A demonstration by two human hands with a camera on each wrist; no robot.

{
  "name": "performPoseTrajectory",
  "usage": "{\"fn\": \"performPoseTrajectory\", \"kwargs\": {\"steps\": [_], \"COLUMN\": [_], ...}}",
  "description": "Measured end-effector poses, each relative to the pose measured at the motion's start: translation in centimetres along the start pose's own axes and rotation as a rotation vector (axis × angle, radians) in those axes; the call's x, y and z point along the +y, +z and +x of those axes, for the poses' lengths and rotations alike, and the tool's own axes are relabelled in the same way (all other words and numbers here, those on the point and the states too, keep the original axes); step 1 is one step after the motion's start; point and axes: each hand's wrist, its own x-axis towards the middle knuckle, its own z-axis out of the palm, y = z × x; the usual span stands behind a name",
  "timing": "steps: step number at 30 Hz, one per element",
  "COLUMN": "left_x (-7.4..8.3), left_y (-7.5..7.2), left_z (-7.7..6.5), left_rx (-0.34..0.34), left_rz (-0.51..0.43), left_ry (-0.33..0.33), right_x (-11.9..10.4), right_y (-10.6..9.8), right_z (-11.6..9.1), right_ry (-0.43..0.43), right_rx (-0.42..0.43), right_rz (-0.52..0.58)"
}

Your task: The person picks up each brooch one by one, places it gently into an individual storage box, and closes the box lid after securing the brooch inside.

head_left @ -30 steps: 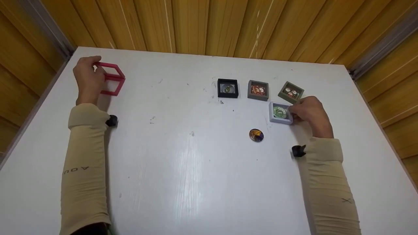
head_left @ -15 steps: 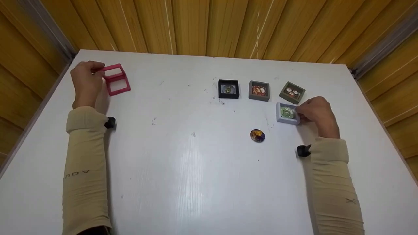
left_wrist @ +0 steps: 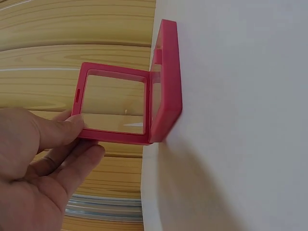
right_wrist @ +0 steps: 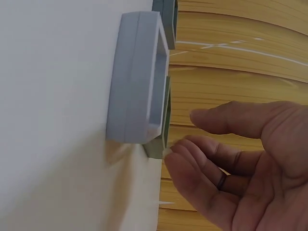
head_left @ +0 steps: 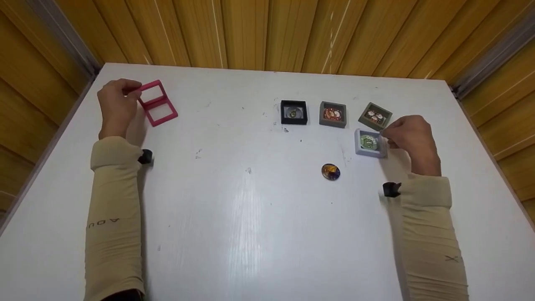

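Observation:
My left hand [head_left: 118, 106] pinches the upper edge of a pink hinged display frame [head_left: 161, 111] between thumb and fingers. In the left wrist view the pink frame [left_wrist: 168, 86] stands opened like a book, its clear window bare of any item. On the right, my right hand [head_left: 411, 137] hovers beside a light grey-blue display box [head_left: 371, 154] that holds a green round badge [head_left: 369, 142]. The right wrist view shows my right hand [right_wrist: 240, 163] with thumb and loosely bent fingers parted and nothing between them, just off the box [right_wrist: 132, 79].
Behind the grey-blue box lie an olive framed box [head_left: 375, 116], a grey one [head_left: 333, 114] and a black one [head_left: 294, 112], each with a picture disc inside. A loose round badge [head_left: 330, 172] lies nearer on the white table [head_left: 250, 209]. Wood-patterned panels [head_left: 244, 33] surround the table.
My left hand has shifted the pink frame rightward and turned it. The grey-blue box has slid right with my right hand, whose fingers have since come off it.

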Motion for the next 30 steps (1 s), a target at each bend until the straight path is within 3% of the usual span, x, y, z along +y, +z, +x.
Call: {"fn": "performPoseTrajectory", "kwargs": {"steps": [5,14,30], "left_x": [0.6,1.2,3.9], "left_y": [0.3,1.5,4.1], "left_z": [-0.3,-1.1,-3.1], "left_rx": [-0.003,-0.024,-0.112], "left_rz": [-0.03,-0.082,0.002], "left_ry": [0.0,0.004,0.102], "right_x": [-1.4,-3.2,-5.4], "right_y": [0.1,1.2,4.1], "right_z": [-0.8,-1.8,-2.9], "right_ry": [-0.058,-0.137,-0.309], "right_rx": [-0.051,-0.145,-0.271], "right_rz": [0.03,-0.058,-0.21]}}
